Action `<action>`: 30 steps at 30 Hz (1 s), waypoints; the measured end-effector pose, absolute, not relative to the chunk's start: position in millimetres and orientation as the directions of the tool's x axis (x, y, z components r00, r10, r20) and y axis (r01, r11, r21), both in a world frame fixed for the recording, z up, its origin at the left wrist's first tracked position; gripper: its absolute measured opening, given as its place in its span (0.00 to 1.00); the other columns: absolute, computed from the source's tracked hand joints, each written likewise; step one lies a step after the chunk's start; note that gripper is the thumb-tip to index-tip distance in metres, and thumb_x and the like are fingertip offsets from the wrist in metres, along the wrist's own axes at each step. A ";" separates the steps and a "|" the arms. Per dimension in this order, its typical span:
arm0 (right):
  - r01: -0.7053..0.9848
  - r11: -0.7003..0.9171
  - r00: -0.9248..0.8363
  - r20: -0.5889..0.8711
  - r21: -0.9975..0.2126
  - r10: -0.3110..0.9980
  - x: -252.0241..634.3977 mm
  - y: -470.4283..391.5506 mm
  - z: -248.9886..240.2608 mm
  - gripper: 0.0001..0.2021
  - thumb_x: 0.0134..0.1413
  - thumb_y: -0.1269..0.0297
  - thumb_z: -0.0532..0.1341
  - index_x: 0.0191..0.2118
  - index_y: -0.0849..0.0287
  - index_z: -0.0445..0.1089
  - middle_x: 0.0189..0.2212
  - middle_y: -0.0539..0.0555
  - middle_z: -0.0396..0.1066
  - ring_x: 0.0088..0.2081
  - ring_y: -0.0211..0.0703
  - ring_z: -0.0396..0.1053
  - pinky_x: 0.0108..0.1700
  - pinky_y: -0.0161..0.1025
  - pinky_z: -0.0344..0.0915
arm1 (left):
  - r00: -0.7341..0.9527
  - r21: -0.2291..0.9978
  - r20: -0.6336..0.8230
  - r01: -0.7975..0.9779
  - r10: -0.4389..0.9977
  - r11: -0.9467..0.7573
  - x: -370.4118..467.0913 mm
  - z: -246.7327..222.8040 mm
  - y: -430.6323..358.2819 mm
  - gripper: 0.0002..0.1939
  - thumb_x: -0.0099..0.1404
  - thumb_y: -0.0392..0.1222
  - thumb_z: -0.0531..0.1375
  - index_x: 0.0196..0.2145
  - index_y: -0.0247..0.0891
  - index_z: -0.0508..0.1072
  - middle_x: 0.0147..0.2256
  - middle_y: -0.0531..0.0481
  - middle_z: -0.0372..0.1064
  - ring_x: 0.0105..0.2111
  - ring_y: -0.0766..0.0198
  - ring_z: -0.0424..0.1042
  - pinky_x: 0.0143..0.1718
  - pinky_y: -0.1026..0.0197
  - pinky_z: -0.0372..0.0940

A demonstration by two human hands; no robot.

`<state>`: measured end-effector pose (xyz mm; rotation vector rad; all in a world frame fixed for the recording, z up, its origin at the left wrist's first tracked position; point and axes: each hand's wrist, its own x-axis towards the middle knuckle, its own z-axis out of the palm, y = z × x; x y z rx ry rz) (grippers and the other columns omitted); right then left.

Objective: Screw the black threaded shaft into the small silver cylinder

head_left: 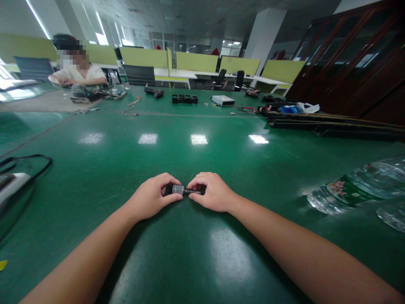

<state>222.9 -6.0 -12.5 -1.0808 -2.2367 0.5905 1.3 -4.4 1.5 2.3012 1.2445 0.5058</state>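
A small cylindrical metal part (178, 189) with a dark threaded or ribbed shaft (191, 191) lies sideways just over the green table (177, 253). My left hand (155, 195) pinches the silvery cylinder between thumb and fingers, its dark rear end partly hidden inside the grip. From the right, my right hand (213, 192) closes its thumb and fingertips round the shaft. The fingertips of both hands are a short gap apart, with the joint of cylinder and shaft showing between them.
Clear plastic bottles (354, 190) lie at the right. A white device (14, 185) with a black cable is at the left. Long black bars (332, 124), a silver box (223, 100) and a black part (184, 99) lie farther back. A person (79, 74) sits at the far left.
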 end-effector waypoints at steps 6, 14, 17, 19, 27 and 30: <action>0.554 0.565 -0.496 0.302 -0.611 0.814 223.6 -6.3 -13.5 0.06 0.45 0.72 0.65 0.33 0.58 0.75 0.27 0.49 0.72 0.30 0.37 0.67 0.36 0.36 0.62 | 0.514 0.567 0.088 0.678 0.853 -0.468 1.6 1.1 -4.5 0.15 0.61 0.52 0.61 0.42 0.42 0.75 0.32 0.52 0.69 0.29 0.63 0.64 0.30 0.63 0.57; 0.569 0.550 -0.489 0.286 -0.612 0.824 223.4 -6.0 -15.1 0.06 0.45 0.70 0.66 0.33 0.58 0.74 0.27 0.49 0.73 0.31 0.38 0.67 0.37 0.36 0.62 | 0.511 0.570 0.087 0.678 0.855 -0.464 1.5 1.3 -4.3 0.14 0.62 0.51 0.60 0.42 0.42 0.74 0.33 0.52 0.69 0.29 0.63 0.64 0.30 0.62 0.57; 0.588 0.543 -0.476 0.287 -0.599 0.831 223.4 -5.5 -15.4 0.05 0.47 0.68 0.66 0.33 0.58 0.74 0.27 0.49 0.73 0.31 0.38 0.67 0.37 0.37 0.61 | 0.510 0.563 0.094 0.681 0.855 -0.468 0.9 0.3 -3.6 0.14 0.63 0.51 0.60 0.43 0.41 0.74 0.33 0.52 0.68 0.29 0.63 0.64 0.31 0.62 0.58; 0.597 0.543 -0.470 0.291 -0.590 0.833 223.6 -5.2 -15.4 0.04 0.48 0.67 0.66 0.33 0.58 0.74 0.27 0.49 0.72 0.31 0.38 0.66 0.37 0.37 0.60 | 0.508 0.557 0.096 0.685 0.856 -0.469 0.6 -0.5 -3.1 0.15 0.63 0.51 0.59 0.43 0.41 0.73 0.32 0.52 0.67 0.29 0.64 0.63 0.31 0.62 0.58; 0.615 0.527 -0.440 0.300 -0.586 0.847 224.6 -5.1 -13.8 0.03 0.47 0.69 0.65 0.32 0.58 0.74 0.28 0.50 0.72 0.32 0.38 0.66 0.36 0.36 0.61 | 0.487 0.561 0.082 0.698 0.870 -0.444 0.3 1.6 -2.7 0.16 0.63 0.52 0.59 0.43 0.41 0.73 0.29 0.53 0.65 0.27 0.63 0.63 0.29 0.62 0.57; 0.647 0.499 -0.403 0.297 -0.576 0.866 225.5 -4.6 -14.2 0.03 0.47 0.69 0.64 0.32 0.58 0.74 0.29 0.51 0.71 0.32 0.38 0.66 0.36 0.36 0.61 | 0.473 0.572 0.078 0.700 0.877 -0.428 0.2 3.0 -2.6 0.16 0.63 0.52 0.59 0.43 0.40 0.73 0.29 0.53 0.65 0.27 0.63 0.63 0.29 0.62 0.58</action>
